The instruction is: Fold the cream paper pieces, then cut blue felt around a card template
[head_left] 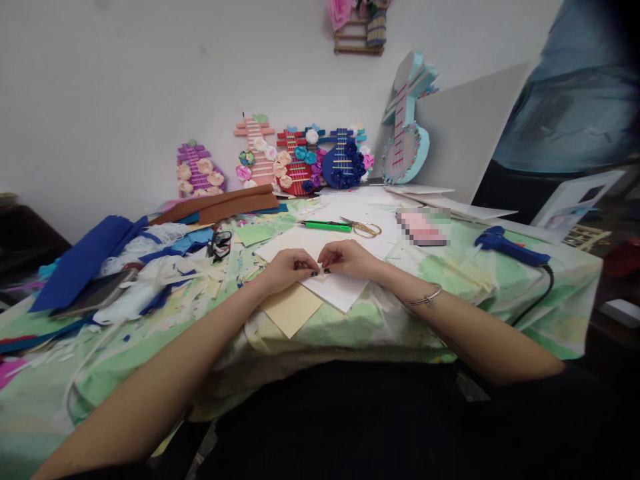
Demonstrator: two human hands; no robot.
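Observation:
My left hand (290,265) and my right hand (347,259) rest close together on a white sheet of paper (340,290), fingers curled, fingertips pinching a small piece I cannot make out between them. A cream sheet (290,310) lies partly under the white one, toward my left forearm. A thin bracelet (425,298) sits on my right wrist. Just beyond my hands lie gold-handled scissors (364,228) and a green-handled cutter (323,226).
The table has a green patterned cover (450,273). A blue glue gun (505,245) with a black cord lies at the right. Blue and brown foam sheets (85,257) and scraps pile at the left. Decorated foam guitars (300,160) lean against the back wall.

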